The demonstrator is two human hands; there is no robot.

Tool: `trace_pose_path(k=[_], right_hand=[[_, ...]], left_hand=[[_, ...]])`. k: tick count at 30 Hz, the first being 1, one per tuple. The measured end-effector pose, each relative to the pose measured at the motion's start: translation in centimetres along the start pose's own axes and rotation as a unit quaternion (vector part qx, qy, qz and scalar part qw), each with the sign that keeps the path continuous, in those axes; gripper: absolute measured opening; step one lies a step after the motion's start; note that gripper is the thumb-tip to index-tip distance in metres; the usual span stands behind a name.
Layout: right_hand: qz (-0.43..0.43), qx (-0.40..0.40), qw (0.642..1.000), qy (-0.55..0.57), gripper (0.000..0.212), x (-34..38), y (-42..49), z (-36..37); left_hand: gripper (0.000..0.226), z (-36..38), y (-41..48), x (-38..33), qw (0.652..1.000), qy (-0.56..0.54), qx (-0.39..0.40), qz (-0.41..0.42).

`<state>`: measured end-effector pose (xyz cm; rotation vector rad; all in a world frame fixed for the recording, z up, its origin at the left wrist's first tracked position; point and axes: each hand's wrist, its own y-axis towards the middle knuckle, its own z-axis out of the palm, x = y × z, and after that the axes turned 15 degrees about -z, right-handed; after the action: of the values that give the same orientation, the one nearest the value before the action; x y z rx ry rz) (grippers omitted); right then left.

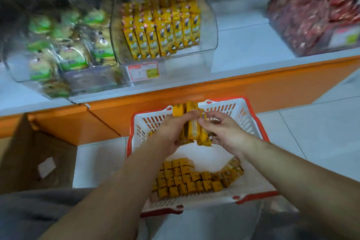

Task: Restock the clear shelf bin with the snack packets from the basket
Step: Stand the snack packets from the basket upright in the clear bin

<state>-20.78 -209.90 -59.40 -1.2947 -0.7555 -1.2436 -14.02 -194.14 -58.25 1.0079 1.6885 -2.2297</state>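
Clear shelf bin [206,45] lay beyond the grips. Left grip [171,132] and right grip [224,132] clasped snack packets [191,128] above basket [247,103]; the loose stack might spill.

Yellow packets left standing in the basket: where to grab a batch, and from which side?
From above. The basket packets stand on end in tight rows, only top ends exposed, and the basket walls block a sideways reach. Probably best to clamp a short row across its end faces, starting at the far edge where there is room for fingers.
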Motion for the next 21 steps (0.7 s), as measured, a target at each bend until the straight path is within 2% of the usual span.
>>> trace_pose_path(k=[2,4,6,8,11,14,16,19,21], right_hand=[[-0.023,0.035,0.999,0.013,0.044,3.8,-1.3,0.5],[-0.044,0.065,0.997,-0.003,0.057,7.5,-2.6,1.1],[-0.064,0.077,0.995,-0.015,0.069,10.6,-3.8,1.7],[-0.087,0.092,0.992,-0.001,0.06,12.9,-4.7,2.3],[-0.107,0.098,0.986,0.079,0.034,15.3,-4.8,3.7],[-0.131,0.077,0.98,0.128,0.026,16.9,-4.1,5.7],[-0.166,0.056,0.979,0.102,0.025,17.5,-3.4,6.8],[-0.195,0.021,0.98,0.02,0.046,17.4,-2.6,7.5],[-0.189,0.008,0.982,0.016,0.062,17.2,-2.1,7.6]], left_hand=[[0.018,0.1,-3.1,-2.0,0.999,0.015,-0.005,0.038],[0.015,0.0,-6.2,-4.1,0.996,0.032,-0.014,0.085],[0.032,0.0,-9.2,-6.1,0.989,0.055,-0.013,0.135],[0.046,0.1,-11.9,-7.7,0.981,0.07,-0.002,0.181],[0.043,0.0,-14.6,-9.5,0.974,0.033,-0.001,0.225],[0.034,-0.5,-15.6,-10.1,0.972,-0.018,-0.002,0.235],[0.038,-0.8,-15.6,-10.2,0.972,-0.046,-0.008,0.23],[0.041,-1.2,-15.1,-10.5,0.975,-0.04,-0.039,0.217],[0.046,-1.4,-14.7,-10.8,0.976,-0.029,-0.058,0.206]])
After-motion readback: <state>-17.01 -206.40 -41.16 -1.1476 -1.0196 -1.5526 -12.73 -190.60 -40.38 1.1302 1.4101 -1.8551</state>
